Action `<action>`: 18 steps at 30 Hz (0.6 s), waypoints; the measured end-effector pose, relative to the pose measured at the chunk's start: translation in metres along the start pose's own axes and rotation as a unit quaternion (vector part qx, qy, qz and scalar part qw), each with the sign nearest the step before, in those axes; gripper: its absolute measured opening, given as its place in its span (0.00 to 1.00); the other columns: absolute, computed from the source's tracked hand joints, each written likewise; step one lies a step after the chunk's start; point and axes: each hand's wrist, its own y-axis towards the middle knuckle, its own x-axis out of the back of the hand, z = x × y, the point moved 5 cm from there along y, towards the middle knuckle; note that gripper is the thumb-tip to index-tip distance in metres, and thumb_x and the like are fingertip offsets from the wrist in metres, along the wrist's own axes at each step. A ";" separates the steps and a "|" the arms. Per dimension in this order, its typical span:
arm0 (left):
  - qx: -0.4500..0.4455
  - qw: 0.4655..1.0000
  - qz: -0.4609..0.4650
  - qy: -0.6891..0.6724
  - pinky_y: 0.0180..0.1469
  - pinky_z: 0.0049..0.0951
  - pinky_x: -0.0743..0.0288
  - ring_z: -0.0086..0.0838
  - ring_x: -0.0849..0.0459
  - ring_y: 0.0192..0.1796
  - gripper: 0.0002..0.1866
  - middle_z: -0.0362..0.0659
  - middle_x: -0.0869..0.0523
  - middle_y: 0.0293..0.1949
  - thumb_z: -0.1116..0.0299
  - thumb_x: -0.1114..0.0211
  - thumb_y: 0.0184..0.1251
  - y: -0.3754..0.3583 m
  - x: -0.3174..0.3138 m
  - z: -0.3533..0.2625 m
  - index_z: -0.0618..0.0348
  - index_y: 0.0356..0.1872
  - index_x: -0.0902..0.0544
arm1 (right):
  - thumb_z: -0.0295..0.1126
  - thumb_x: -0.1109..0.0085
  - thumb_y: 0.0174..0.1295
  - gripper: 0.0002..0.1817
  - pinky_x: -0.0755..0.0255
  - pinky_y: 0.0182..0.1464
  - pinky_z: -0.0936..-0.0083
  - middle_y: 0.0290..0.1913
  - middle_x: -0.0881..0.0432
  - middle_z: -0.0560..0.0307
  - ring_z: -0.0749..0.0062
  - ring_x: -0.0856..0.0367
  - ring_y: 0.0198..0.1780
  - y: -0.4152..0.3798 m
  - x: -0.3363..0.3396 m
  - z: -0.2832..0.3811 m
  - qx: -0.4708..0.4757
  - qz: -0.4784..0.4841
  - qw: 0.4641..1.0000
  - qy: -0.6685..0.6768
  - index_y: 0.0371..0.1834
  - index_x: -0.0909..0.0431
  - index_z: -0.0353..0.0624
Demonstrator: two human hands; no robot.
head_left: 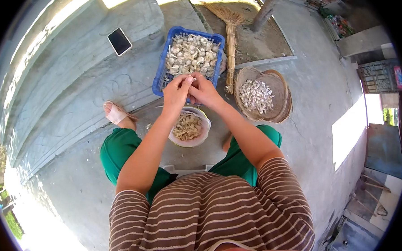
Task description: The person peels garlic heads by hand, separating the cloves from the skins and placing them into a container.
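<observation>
My left hand [176, 94] and my right hand [203, 90] meet over the near edge of a blue plastic basket [158, 84]. Both are closed, fingertips together around a small whitish piece of garlic [194, 79], mostly hidden by the fingers. Whole garlic bulbs [191, 54] with dry stems fill the basket. Just below my hands, between my legs, stands a pale bucket [205, 130] holding dry garlic skins and stalks [187, 127]. To the right, loose white garlic cloves [256, 96] lie in a round woven basket [279, 115].
A straw broom [231, 48] lies beside the blue basket, close to a tree trunk [266, 10]. On the concrete step at upper left rests a dark-screened phone or tablet [119, 41]. My sandalled foot [117, 113] is against the lower step. Long-handled tools [370, 194] lie far right.
</observation>
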 end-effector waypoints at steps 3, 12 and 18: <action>0.007 0.997 0.017 -0.069 0.29 0.23 0.28 0.22 0.23 0.27 0.12 0.41 0.20 0.29 0.65 0.46 0.69 -0.003 -0.006 -0.001 0.65 0.41 0.22 | 0.35 0.46 0.65 0.15 0.35 0.20 0.83 0.24 0.22 0.58 0.82 0.27 0.20 0.001 0.001 -0.006 0.026 0.009 0.999 0.022 0.46 0.35 0.37; -0.002 0.973 -0.097 -0.212 0.28 0.21 0.28 0.20 0.27 0.29 0.11 0.39 0.21 0.35 0.67 0.47 0.70 -0.023 -0.002 0.013 0.64 0.41 0.21 | 0.31 0.48 0.66 0.08 0.32 0.27 0.83 0.27 0.24 0.62 0.84 0.28 0.27 -0.017 -0.020 -0.010 0.080 -0.028 0.996 0.030 0.42 0.33 0.40; 0.025 0.955 -0.123 -0.267 0.39 0.25 0.33 0.20 0.27 0.39 0.11 0.36 0.20 0.40 0.63 0.48 0.71 -0.022 0.001 0.018 0.56 0.33 0.21 | 0.33 0.48 0.65 0.09 0.26 0.33 0.72 0.31 0.19 0.49 0.66 0.18 0.31 -0.017 -0.026 0.000 0.110 -0.082 0.987 -0.087 0.42 0.31 0.40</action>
